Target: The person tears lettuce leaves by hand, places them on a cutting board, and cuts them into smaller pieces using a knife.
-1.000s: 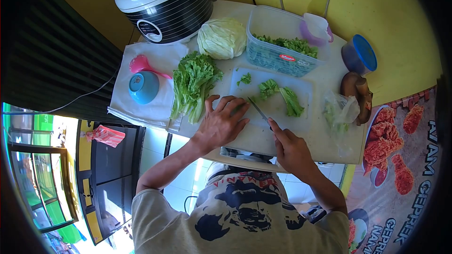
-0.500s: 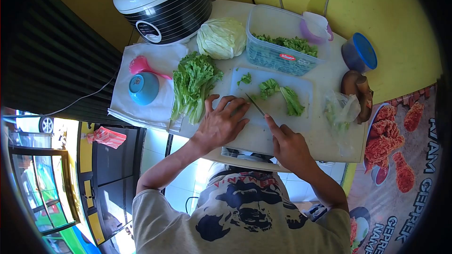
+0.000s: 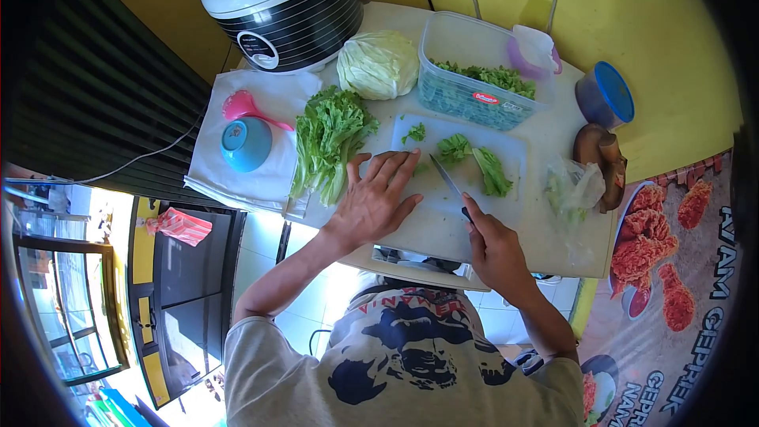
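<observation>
My right hand grips a knife by its dark handle, the blade slanting up and left over the white cutting board. My left hand lies with fingers stretched out at the board's left edge, a short way from the blade; whatever is under the palm is hidden. On the board are a cut piece of lettuce, another leafy piece by the knife tip, and small green scraps. A bunch of leaf lettuce rests just beyond my left fingers.
Behind the board stand a clear tub of cut greens and a cabbage. A rice cooker is at back left; a blue bowl and pink ladle lie on white cloth. At right are a plastic bag and blue-lidded container.
The knife and my right hand have shifted right, away from my left hand. My left fingers have straightened out. The whole view has moved slightly.
</observation>
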Motion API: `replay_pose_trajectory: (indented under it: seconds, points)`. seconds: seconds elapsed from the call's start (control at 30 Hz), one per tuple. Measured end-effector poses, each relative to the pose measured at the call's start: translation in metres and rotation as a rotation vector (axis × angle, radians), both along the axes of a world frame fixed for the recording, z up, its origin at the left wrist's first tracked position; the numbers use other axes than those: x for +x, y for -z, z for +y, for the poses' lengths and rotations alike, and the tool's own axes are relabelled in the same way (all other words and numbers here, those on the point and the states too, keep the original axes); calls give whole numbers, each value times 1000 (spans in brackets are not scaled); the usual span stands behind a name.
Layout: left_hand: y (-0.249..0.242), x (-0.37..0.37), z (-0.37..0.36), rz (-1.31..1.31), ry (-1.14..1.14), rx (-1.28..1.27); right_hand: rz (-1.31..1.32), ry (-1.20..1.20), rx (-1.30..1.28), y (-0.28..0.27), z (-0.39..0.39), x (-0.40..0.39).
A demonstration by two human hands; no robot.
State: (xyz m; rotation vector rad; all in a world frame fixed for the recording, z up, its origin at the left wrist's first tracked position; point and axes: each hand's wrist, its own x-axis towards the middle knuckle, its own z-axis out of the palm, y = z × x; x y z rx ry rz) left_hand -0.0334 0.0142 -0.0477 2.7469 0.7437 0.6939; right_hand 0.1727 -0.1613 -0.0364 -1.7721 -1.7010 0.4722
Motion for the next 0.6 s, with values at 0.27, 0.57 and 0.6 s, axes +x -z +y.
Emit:
replay_pose_trajectory:
  seconds: [0.27,0.57,0.6]
  points:
    - [5,-16,1,52,61,64,-33,-58,-19,-1,2,-14]
    - [5,-14,2,50,54,62,-109,-17,-95,-1,0,-19]
    - [5,-14,3,50,56,59,-127,-20,-103,-2,0,-20]
